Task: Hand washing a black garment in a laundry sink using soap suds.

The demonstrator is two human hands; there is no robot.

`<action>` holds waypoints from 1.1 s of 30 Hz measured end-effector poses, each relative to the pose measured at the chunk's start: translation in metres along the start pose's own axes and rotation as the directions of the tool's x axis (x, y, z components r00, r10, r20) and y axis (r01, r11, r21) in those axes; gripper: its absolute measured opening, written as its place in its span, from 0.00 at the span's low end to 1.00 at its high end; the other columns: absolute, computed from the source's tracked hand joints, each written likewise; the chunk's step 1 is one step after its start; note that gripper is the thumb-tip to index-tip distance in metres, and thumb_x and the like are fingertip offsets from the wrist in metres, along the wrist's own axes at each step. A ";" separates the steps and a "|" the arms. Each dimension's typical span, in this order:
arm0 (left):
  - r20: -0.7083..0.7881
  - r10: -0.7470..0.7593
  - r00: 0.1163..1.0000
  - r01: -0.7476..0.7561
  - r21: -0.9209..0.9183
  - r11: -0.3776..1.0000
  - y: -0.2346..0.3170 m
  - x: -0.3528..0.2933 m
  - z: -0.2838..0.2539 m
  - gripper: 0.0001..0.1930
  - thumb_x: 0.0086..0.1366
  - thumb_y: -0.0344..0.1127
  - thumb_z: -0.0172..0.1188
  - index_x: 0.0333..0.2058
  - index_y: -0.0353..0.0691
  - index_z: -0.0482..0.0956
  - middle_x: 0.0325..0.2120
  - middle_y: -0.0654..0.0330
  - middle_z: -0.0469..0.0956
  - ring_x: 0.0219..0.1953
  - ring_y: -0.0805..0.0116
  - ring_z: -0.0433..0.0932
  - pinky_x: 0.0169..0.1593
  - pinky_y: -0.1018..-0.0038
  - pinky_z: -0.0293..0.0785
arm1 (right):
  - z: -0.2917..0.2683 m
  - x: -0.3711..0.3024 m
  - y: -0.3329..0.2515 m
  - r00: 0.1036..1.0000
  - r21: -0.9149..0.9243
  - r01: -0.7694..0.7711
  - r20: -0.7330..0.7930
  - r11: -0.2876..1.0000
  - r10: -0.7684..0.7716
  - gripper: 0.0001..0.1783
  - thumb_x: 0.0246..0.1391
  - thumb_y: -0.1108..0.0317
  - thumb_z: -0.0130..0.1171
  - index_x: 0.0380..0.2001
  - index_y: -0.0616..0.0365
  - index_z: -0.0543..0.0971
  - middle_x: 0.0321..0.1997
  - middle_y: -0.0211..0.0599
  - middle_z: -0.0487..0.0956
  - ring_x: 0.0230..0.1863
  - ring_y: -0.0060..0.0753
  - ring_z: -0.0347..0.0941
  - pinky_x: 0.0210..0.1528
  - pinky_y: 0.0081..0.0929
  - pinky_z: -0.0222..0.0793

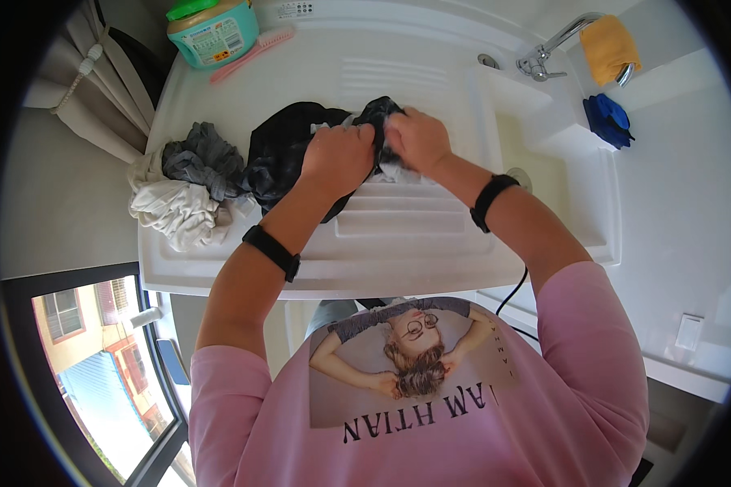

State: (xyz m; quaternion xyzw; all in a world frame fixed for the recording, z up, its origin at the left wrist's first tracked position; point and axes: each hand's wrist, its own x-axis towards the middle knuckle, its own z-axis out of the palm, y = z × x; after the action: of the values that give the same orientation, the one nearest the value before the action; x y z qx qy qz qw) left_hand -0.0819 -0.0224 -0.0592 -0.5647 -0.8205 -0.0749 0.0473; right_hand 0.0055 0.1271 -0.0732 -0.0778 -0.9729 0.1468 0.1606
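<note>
A wet black garment [288, 150] lies bunched on the washboard part of a white laundry sink [430, 243], with whitish suds on it. My left hand [341, 158] is closed on the garment near its middle, knuckles up. Close beside it, my right hand [418, 140] grips the garment's right end; its fingertips are smeared by motion. A pale patch of cloth or foam shows under the right hand; I cannot tell which. At the left, a dark grey garment [203, 161] rests against a crumpled white one [175, 207], touching the black garment's edge.
A teal tub with a green lid [213, 36] and a pink brush [252, 55] stand at the back left. On the right is the basin [536, 162], with a faucet [544, 57], an orange cloth [609, 50] and a blue cloth [607, 120]. A window [105, 357] is lower left.
</note>
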 end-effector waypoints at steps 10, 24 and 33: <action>-0.037 0.001 0.999 -0.001 -0.001 1.000 -0.007 -0.014 0.007 0.09 0.57 0.39 0.50 0.30 0.40 0.66 0.23 0.58 0.75 0.27 0.60 0.76 0.35 0.63 0.70 | 0.001 -0.049 -0.048 0.974 -0.106 0.192 -0.103 0.976 -0.203 0.07 0.43 0.63 0.56 0.24 0.52 0.73 0.28 0.39 0.68 0.31 0.44 0.67 0.31 0.41 0.63; 0.073 0.026 0.997 -0.024 -0.032 0.999 -0.002 -0.004 -0.001 0.11 0.53 0.39 0.53 0.33 0.40 0.68 0.25 0.57 0.75 0.30 0.59 0.75 0.35 0.64 0.68 | -0.008 -0.023 -0.016 0.994 0.017 0.098 0.046 0.995 -0.098 0.08 0.46 0.62 0.55 0.22 0.52 0.72 0.28 0.40 0.69 0.32 0.46 0.68 0.33 0.42 0.63; 0.070 0.003 0.998 -0.004 0.002 1.000 -0.014 -0.017 0.009 0.10 0.55 0.39 0.52 0.32 0.41 0.67 0.25 0.58 0.75 0.30 0.60 0.75 0.35 0.64 0.68 | 0.002 -0.060 -0.077 1.000 -0.101 0.001 0.005 0.995 -0.001 0.08 0.46 0.63 0.55 0.27 0.52 0.69 0.36 0.41 0.67 0.42 0.45 0.65 0.39 0.43 0.59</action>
State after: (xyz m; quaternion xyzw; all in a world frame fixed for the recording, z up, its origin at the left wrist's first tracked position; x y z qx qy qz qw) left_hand -0.0888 -0.0415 -0.0713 -0.5683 -0.8208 -0.0541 0.0194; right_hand 0.0530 0.0415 -0.0688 -0.0850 -0.9796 0.0973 0.1539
